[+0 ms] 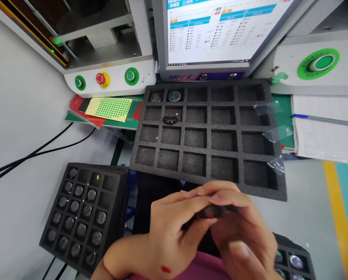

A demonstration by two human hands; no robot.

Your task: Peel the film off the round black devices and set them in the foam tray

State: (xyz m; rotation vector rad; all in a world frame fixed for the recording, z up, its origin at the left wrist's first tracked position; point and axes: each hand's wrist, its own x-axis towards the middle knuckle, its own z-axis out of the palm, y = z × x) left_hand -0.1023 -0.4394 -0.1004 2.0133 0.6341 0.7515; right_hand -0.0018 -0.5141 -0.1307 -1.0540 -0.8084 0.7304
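My left hand (174,225) and my right hand (246,233) meet low in the middle of the head view, in front of the foam tray (210,151). Between them they grip a small black part (220,211) with a red spot; fingers hide most of it, so its kind is unclear. My left thumb and fingers close on it from the left, while my right fingers curl over its far side. In the tray's upper left pockets sit two round lens-like parts (174,96), and a black ring-shaped part (170,119) lies tilted below them.
At lower left, another foam tray (105,182) holds several round parts. A further tray (303,247) shows at lower right. Behind stand a monitor (205,70) and machine panels with buttons, including a red stop button (100,78). A sticker sheet (111,109) and a pen (325,118) on paper flank the tray.
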